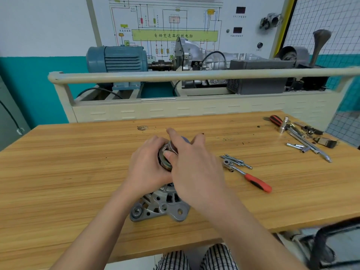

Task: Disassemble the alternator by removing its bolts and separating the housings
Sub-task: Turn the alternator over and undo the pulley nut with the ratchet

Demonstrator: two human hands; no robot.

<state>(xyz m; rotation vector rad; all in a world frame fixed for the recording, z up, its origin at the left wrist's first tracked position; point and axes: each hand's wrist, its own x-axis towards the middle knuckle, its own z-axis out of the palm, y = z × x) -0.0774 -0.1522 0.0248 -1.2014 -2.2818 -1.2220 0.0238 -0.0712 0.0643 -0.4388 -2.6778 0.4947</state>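
The grey alternator stands on the wooden table near its front edge, its ribbed housing and mounting lugs showing below my hands. On top sits the grooved pulley. My left hand grips the pulley from the left. My right hand curls over the top of the pulley end, thumb pressed against it, and hides most of the upper body. Several long loose bolts lie on the table to the right.
A ratchet with a red handle lies right of the alternator, beside the bolts. At the far right lie a red-black screwdriver, sockets, a T-wrench and small parts. Behind the table stands a training bench with a blue motor.
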